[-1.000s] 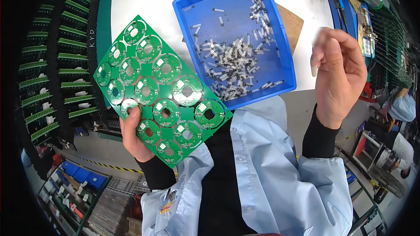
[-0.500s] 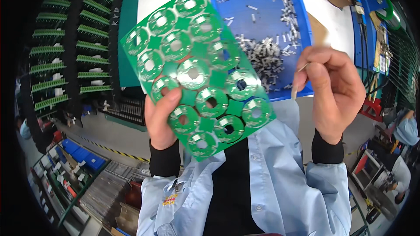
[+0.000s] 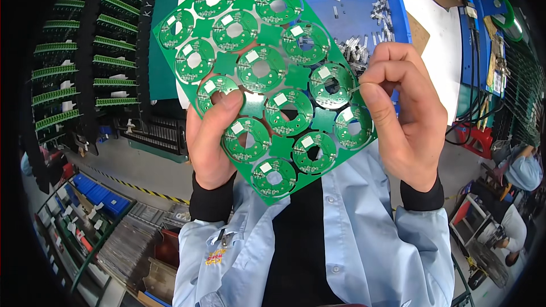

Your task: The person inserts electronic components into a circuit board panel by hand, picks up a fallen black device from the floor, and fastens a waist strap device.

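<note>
Racks [image 3: 88,57] of green boards line the left side; a white desk [image 3: 446,51] lies on the far side. Green circuit board [image 3: 266,82], divided into rings, is held up at a slant, hiding the left part of a blue tray [image 3: 401,5]. Left hand [image 3: 213,142] grips its left edge, thumb on top, fingers hidden behind. Right hand [image 3: 406,111] has thumb and forefinger pinched together on a thin sliver [image 3: 355,88] at the board's right edge; contact between sliver and board cannot be confirmed. Progress, as judged: rings bear white squares, no clear tube is discernible on them, and many loose tubes [image 3: 355,51] lie in the tray. Clearance: the board's near corner overlaps the jacket [image 3: 364,204]; the right hand has little room leftward, more rightward, toward the blue stand [image 3: 483,7].
</note>
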Tool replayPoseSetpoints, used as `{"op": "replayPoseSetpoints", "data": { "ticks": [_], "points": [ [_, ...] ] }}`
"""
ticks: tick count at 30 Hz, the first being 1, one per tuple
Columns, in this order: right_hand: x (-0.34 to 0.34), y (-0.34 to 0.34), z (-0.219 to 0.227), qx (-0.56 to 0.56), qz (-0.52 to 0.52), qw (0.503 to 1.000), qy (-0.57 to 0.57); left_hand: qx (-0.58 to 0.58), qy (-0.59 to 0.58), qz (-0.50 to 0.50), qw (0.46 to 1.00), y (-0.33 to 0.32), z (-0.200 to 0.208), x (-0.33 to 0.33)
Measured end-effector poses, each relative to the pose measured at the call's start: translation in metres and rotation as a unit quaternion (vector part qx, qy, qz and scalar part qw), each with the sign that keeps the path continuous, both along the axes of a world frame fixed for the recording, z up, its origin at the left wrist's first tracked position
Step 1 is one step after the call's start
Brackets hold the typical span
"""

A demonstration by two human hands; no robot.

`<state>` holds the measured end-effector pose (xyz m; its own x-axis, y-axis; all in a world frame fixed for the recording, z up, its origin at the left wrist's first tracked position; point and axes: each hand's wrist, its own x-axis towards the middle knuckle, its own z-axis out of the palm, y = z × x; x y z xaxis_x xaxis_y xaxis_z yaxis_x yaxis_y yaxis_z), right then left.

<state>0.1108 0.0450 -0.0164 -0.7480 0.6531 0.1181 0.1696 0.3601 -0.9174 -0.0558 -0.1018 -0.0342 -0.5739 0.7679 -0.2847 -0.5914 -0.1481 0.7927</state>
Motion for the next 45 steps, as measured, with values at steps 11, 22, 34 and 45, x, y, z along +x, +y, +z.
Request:
{"op": "replayPoseSetpoints", "data": {
  "ticks": [11, 22, 34, 45],
  "points": [
    [0.007, -0.002, -0.007, 0.042, -0.014, 0.998, 0.054, -0.017, 0.023, 0.055, 0.998, 0.002, 0.001, 0.004],
    [0.011, -0.003, -0.001, 0.047, 0.01, 0.999, 0.001, -0.002, 0.035, 0.04, 0.999, 0.0, 0.001, 0.004],
    [0.007, -0.004, -0.005, 0.208, 0.009, 0.978, 0.015, -0.018, 0.021, 0.061, 0.998, -0.002, -0.001, 0.003],
    [0.006, -0.005, -0.006, 0.219, -0.011, 0.975, 0.017, -0.033, 0.048, 0.048, 0.997, -0.003, -0.002, 0.002]
  ]
}}
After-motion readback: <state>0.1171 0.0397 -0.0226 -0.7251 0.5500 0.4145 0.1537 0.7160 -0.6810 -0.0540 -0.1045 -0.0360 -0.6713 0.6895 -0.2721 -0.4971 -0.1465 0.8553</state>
